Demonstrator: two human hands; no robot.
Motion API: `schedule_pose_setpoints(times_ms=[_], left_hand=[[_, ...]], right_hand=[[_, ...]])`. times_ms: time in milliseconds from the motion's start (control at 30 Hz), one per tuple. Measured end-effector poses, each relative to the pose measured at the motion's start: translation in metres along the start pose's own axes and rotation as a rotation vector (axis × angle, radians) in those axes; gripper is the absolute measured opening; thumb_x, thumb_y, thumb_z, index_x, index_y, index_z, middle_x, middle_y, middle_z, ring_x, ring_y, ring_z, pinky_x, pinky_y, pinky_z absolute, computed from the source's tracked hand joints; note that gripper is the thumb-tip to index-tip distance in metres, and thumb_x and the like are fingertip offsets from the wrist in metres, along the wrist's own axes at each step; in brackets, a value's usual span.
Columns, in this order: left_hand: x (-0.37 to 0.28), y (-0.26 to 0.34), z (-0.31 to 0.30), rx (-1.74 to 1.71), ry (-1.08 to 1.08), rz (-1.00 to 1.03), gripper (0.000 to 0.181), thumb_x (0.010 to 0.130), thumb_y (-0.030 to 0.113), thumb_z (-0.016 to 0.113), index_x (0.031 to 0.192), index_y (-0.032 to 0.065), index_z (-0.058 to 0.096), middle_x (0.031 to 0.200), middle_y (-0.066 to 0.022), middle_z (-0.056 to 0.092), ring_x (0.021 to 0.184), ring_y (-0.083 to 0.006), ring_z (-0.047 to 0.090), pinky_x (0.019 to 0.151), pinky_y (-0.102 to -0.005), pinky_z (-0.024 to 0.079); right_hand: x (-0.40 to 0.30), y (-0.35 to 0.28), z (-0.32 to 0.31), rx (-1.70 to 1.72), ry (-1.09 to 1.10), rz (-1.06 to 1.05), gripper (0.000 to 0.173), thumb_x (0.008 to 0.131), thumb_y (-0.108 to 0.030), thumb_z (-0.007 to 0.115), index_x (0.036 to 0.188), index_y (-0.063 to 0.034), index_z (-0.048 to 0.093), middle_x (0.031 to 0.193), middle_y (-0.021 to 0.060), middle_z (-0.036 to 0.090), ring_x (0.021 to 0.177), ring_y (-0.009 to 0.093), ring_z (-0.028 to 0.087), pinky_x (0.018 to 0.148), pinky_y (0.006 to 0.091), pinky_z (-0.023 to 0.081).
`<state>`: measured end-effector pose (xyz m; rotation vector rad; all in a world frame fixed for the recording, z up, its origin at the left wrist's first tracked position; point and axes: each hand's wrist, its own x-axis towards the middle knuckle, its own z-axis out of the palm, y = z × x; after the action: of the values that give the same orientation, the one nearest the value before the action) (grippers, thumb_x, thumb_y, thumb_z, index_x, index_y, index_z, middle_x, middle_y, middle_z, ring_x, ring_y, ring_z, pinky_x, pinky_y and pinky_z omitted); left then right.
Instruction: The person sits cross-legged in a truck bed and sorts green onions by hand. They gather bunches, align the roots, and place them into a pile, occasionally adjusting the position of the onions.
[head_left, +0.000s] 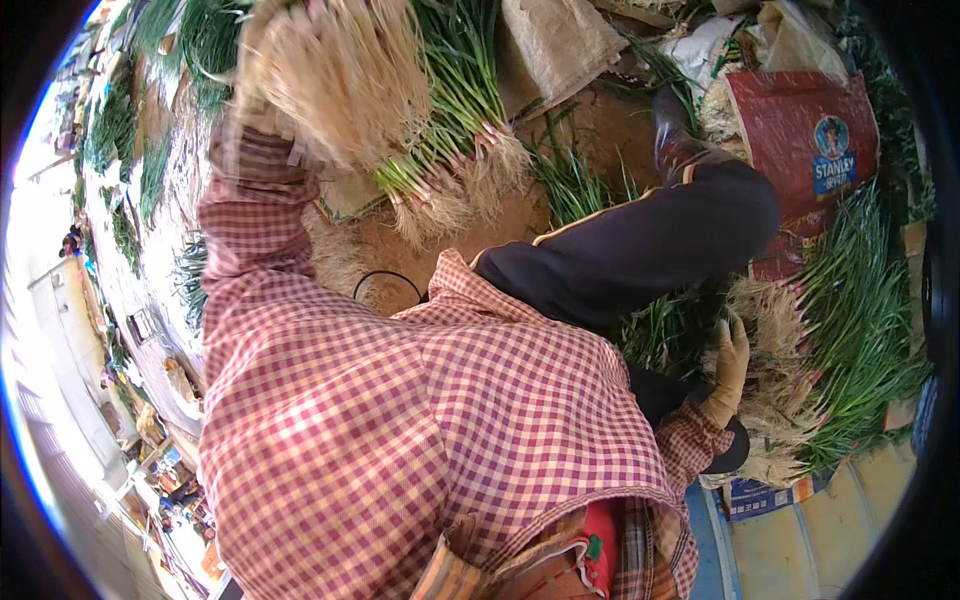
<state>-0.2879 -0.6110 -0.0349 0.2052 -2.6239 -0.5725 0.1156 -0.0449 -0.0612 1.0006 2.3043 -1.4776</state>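
Note:
At the top left, my left hand (259, 105) is blurred and partly hidden; it appears to grip a bunch of green onions (337, 82), whose long pale roots hang towards me. Just beside that bunch lie more green onions (457, 157), white ends and roots towards me. My right hand (726, 371), in a tan glove, is low at the right with its fingers a little apart and nothing visible between them. It is close to the roots of another row of green onions (847, 330).
A maroon printed sack (802, 150) lies beyond my bent leg (637, 232). A tan woven sack (555, 52) is at the top. Loose green leaves (577, 187) are scattered on the brown ground (480, 232). A thin black loop (386, 274) lies near my left sleeve.

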Motion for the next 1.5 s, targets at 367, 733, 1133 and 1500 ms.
schedule_pose_setpoints(times_ms=[367, 733, 1133, 1500], left_hand=[[-0.252, -0.067, 0.137, -1.654, -0.592, -1.294, 0.02, 0.077, 0.022, 0.061, 0.084, 0.0035, 0.063, 0.072, -0.0098, 0.063, 0.067, -0.0206, 0.058, 0.068, -0.0331, 0.048], [-0.221, -0.042, 0.078, -1.425, -0.795, -1.261, 0.033, 0.084, 0.028, 0.051, 0.109, 0.0069, 0.053, 0.092, -0.0052, 0.057, 0.075, -0.0176, 0.054, 0.059, -0.0274, 0.047], [-0.157, 0.354, -0.077, -2.005, -1.392, 0.564, 0.02, 0.086, 0.021, 0.043, 0.082, 0.0057, 0.055, 0.081, -0.0016, 0.036, 0.079, -0.018, 0.034, 0.086, -0.0407, 0.03], [-0.218, 0.454, -0.104, -2.186, -1.938, 1.158, 0.02, 0.086, 0.023, 0.044, 0.09, 0.006, 0.054, 0.091, -0.0031, 0.04, 0.086, -0.0182, 0.037, 0.088, -0.0395, 0.031]], right_hand=[[0.028, 0.052, 0.037, -0.234, -0.145, 0.171, 0.039, 0.088, -0.021, 0.049, 0.12, 0.0011, 0.046, 0.119, 0.0136, 0.051, 0.106, 0.023, 0.049, 0.089, 0.0315, 0.037], [0.036, -0.001, 0.046, -0.2, -0.103, 0.11, 0.036, 0.084, -0.021, 0.054, 0.114, -0.0019, 0.051, 0.104, 0.0101, 0.059, 0.096, 0.018, 0.054, 0.082, 0.0282, 0.041], [0.053, 0.054, -0.013, 0.014, 0.578, -0.101, 0.028, 0.083, -0.022, 0.052, 0.103, -0.0033, 0.058, 0.099, 0.0172, 0.06, 0.093, 0.032, 0.057, 0.081, 0.034, 0.044], [0.118, 0.025, -0.087, -0.234, 0.838, -0.268, 0.028, 0.083, -0.021, 0.053, 0.104, -0.0035, 0.057, 0.099, 0.0149, 0.06, 0.093, 0.028, 0.056, 0.078, 0.0347, 0.045]])
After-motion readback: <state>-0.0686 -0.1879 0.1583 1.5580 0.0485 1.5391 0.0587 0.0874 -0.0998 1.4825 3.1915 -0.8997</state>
